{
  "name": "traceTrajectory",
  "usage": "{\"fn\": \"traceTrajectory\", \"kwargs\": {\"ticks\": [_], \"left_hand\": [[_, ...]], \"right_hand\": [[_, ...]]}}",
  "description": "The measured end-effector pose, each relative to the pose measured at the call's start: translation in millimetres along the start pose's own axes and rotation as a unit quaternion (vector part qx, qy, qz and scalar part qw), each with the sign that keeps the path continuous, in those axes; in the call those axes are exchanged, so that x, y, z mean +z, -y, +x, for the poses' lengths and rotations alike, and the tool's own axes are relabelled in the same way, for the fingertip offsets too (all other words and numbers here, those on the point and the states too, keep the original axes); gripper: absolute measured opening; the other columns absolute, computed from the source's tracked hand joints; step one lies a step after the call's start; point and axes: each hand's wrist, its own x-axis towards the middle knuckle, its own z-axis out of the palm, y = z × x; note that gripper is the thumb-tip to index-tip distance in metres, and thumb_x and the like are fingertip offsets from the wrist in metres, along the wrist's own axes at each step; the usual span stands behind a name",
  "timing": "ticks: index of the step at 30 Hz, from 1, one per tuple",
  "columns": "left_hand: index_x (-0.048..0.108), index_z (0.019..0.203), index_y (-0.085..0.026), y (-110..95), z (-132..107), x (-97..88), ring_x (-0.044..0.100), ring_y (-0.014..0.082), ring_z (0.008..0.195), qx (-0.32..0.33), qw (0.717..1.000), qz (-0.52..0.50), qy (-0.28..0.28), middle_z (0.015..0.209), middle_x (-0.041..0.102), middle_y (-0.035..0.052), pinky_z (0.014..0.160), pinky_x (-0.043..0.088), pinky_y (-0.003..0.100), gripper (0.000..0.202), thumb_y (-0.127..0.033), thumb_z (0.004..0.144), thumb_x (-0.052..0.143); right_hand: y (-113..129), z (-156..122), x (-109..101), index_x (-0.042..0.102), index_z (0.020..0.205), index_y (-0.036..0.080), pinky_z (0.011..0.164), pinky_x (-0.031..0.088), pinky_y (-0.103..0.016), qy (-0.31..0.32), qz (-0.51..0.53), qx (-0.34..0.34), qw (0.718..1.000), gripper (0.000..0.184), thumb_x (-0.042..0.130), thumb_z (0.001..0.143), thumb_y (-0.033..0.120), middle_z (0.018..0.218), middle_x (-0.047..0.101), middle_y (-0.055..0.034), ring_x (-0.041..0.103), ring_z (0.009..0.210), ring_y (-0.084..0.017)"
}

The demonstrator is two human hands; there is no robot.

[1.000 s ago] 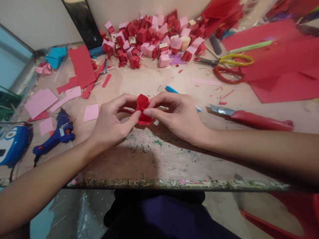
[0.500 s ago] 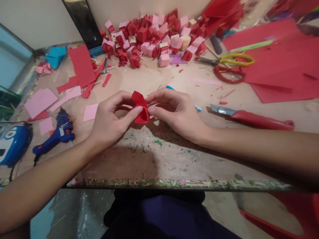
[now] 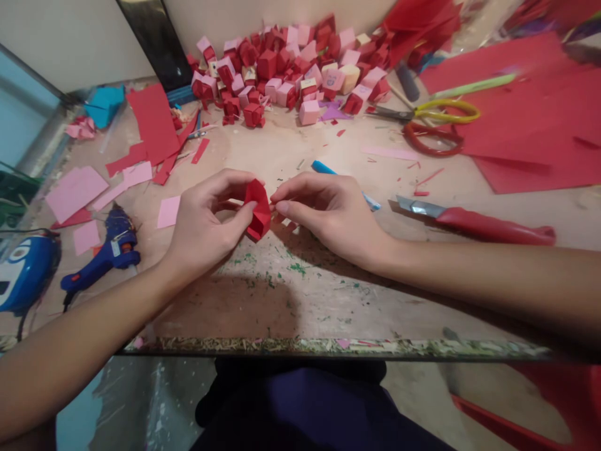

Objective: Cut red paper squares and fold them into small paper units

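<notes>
A small folded piece of red paper point(image 3: 258, 210), bent into an open hollow form, is pinched in my left hand point(image 3: 201, 216) over the middle of the table. Its thumb presses the near face while the other fingers lie behind, partly hidden. Just to the right, my right hand point(image 3: 328, 210) has thumb and forefinger drawn together, their tips beside the paper's right edge. Whether anything small is between those tips I cannot make out. Under and behind the right hand lies a blue pen point(image 3: 323, 167), partly covered.
A utility knife point(image 3: 493, 225) and scissors point(image 3: 434, 128) lie right, near red paper sheets point(image 3: 526, 119). A blue glue gun point(image 3: 110, 250) and pink paper pieces point(image 3: 77, 194) are left. A heap of red and pink paper cubes point(image 3: 282, 72) lies at the back.
The red paper has shifted slightly left and turned in my left hand. My right fingertips, which were on its edge, now sit slightly apart from it. More of the blue pen shows.
</notes>
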Motion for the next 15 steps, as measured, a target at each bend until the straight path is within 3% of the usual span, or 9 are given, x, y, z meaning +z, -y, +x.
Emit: {"fn": "traceTrajectory", "kwargs": {"ticks": [7, 11, 15], "left_hand": [[0.077, 0.096, -0.022, -3.2, 1.2, 1.9, 0.075, 0.0160, 0.080, -0.010, 1.000, -0.013, -0.008, 0.091, 0.078, 0.0009, 0.066, 0.066, 0.026, 0.009, -0.025, 0.089, 0.082], [0.075, 0.094, -0.022, -6.0, 2.3, 1.3, 0.076, 0.0156, 0.081, -0.010, 1.000, -0.013, -0.017, 0.091, 0.077, -0.0002, 0.066, 0.065, 0.025, 0.011, -0.016, 0.087, 0.082], [0.076, 0.097, -0.022, -3.9, 1.1, 1.7, 0.077, 0.0167, 0.085, 0.003, 1.000, -0.002, -0.016, 0.093, 0.078, 0.0005, 0.069, 0.066, 0.026, 0.012, -0.015, 0.088, 0.080]], "right_hand": [[0.7, 0.0, -0.4, 0.077, 0.091, 0.018, 0.081, 0.057, -0.035, 0.019, 0.007, 0.000, 1.000, 0.011, 0.082, 0.089, 0.029, 0.095, 0.078, -0.0037, 0.071, 0.086, -0.019], [-0.8, -2.4, 2.2, 0.068, 0.099, 0.020, 0.071, 0.058, -0.032, 0.053, 0.049, 0.013, 0.997, 0.024, 0.087, 0.085, 0.026, 0.089, 0.075, -0.0017, 0.073, 0.081, -0.018], [-3.0, -3.8, 4.1, 0.060, 0.094, 0.021, 0.065, 0.058, -0.028, 0.059, 0.039, -0.014, 0.997, 0.031, 0.089, 0.082, 0.019, 0.086, 0.069, 0.0013, 0.070, 0.076, -0.015]]}}
